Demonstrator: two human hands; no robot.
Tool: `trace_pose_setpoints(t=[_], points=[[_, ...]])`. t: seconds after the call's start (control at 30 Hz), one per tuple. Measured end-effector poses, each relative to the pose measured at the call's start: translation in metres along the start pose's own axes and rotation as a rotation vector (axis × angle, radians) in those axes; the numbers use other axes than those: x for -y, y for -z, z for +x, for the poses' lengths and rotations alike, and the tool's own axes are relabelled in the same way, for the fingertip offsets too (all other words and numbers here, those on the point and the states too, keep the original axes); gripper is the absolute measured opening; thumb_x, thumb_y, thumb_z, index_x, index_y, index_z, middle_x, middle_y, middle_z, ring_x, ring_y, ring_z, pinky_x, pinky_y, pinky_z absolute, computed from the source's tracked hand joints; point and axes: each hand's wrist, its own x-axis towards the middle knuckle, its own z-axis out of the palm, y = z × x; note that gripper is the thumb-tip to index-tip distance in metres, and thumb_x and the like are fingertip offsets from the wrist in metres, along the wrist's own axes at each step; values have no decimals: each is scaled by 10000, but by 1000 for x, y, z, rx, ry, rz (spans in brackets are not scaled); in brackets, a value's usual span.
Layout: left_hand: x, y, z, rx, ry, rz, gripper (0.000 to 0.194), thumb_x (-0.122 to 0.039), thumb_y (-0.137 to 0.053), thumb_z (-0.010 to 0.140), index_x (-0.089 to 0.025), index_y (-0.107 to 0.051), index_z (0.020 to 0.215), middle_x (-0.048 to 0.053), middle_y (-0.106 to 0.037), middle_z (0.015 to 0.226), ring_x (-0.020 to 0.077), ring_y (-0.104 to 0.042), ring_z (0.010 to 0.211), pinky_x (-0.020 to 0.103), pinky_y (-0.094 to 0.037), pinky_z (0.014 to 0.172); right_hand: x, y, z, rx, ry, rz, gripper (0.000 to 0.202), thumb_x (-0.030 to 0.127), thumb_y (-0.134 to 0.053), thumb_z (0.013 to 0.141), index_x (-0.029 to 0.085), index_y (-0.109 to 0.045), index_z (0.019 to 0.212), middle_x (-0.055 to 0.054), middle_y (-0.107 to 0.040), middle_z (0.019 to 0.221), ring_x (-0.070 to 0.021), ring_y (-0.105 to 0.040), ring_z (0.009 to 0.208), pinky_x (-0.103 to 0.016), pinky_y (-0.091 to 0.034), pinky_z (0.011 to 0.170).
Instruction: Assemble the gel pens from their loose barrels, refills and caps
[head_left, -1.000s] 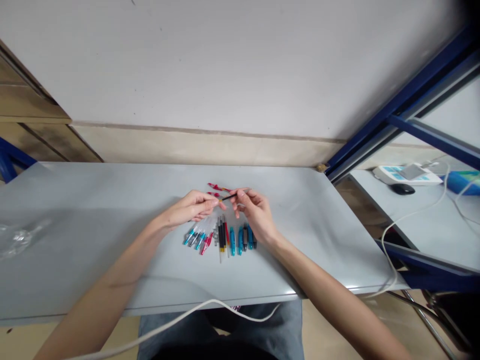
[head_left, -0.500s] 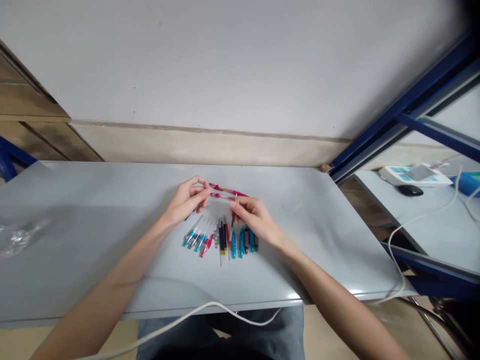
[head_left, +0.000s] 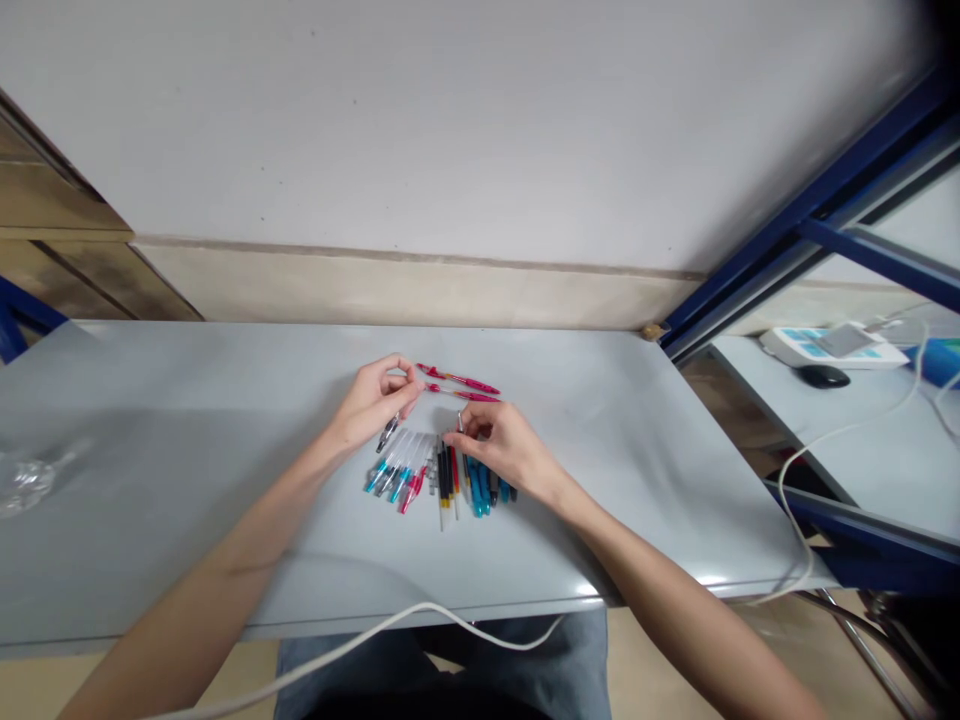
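Head view: left hand [head_left: 373, 403] pinches pen barrel [head_left: 388, 432]; right hand [head_left: 496, 447] on pen parts [head_left: 450, 472].

A: Lighting check?
B: Even, diffuse daylight, bright overall. White wall [head_left: 465, 120] clean, not blown out.
A: Shadows?
B: Soft ones only. Broad dim patch across the left half of the grey table [head_left: 150, 480], faint shadow under the forearms toward the near edge.
A: Glare?
B: Small bright sheen at the table's near right corner, rest matte.
A: Sharpness?
B: Centre sharp, pens [head_left: 442, 470] readable. Left edge smears; clear plastic [head_left: 34, 475] there is blurry.
A: Distortion?
B: Wide-angle: table's far edge bows, blue frame [head_left: 810, 220] leans in. Top right corner vignettes to black.
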Motion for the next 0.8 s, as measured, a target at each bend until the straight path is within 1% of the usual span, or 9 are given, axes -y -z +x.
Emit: trace_pose_setpoints(t=[0.1,0.23,0.3,0.4,0.47,0.53,0.6,0.7,0.8], points=[[1,-1,-1,-48,-9,167,194,-315,-622,849,-214,-457,834,-66,-495,556,99,-429,512,205,-329,526,5,0,-2,-36,-13,-176,328,353,-634,922,197,-513,659,43,-490,607,-107,-366,568,-271,-299,568],[0,-5,-4,-180,-99,601,97,-262,-565,854,-220,-486,815,-74,-436,566,109,-381,538,225,-308,587,8,-3,-5,-67,20,-403,390,338,-589,961,199,-496,609,34,-445,559,-116,-312,544,-297,-245,566],[0,-5,-6,-186,-116,713,67,-248,-555,857,-226,-504,819,-76,-417,568,115,-375,543,232,-297,598,7,-6,-5,-72,22,-482,406,355,-593,964,201,-507,598,23,-450,546,-123,-320,537,-308,-228,570],[1,-2,-5,-139,-97,760,57,-260,-561,862,-234,-521,831,-76,-430,579,120,-383,541,237,-282,592,5,-7,-5,-64,11,-539,410,372,-584,970,205,-515,602,10,-472,546,-134,-350,535,-316,-220,574],[3,3,-3,-98,-88,780,69,-284,-569,870,-236,-531,839,-72,-454,590,124,-397,548,239,-277,590,2,-5,-3,-73,25,-556,369,315,-565,972,205,-523,622,-1,-504,571,-145,-386,553,-316,-236,578],[4,9,-2,-38,-73,793,101,-325,-578,880,-237,-541,846,-65,-486,604,130,-415,555,240,-273,588,-1,0,0,-126,61,-558,290,238,-529,973,207,-556,685,-22,-567,645,-172,-461,635,-311,-288,609],[6,14,-1,34,-40,808,137,-364,-580,890,-236,-552,846,-55,-525,622,134,-439,562,242,-271,582,-6,6,3,-210,100,-559,194,197,-508,972,207,-602,803,-48,-628,772,-209,-514,767,-313,-354,679],[7,18,-2,138,-9,822,163,-382,-578,898,-230,-576,840,-37,-574,653,141,-478,578,246,-276,577,-14,14,9,-307,130,-592,89,198,-544,959,199,-632,963,-82,-644,937,-248,-511,890,-343,-409,779],[7,19,-3,190,-15,816,182,-383,-560,912,-222,-593,836,-26,-583,654,148,-498,594,247,-288,580,-20,19,12,-305,147,-628,52,206,-592,943,200,-643,949,-91,-629,969,-265,-492,922,-364,-422,818]])
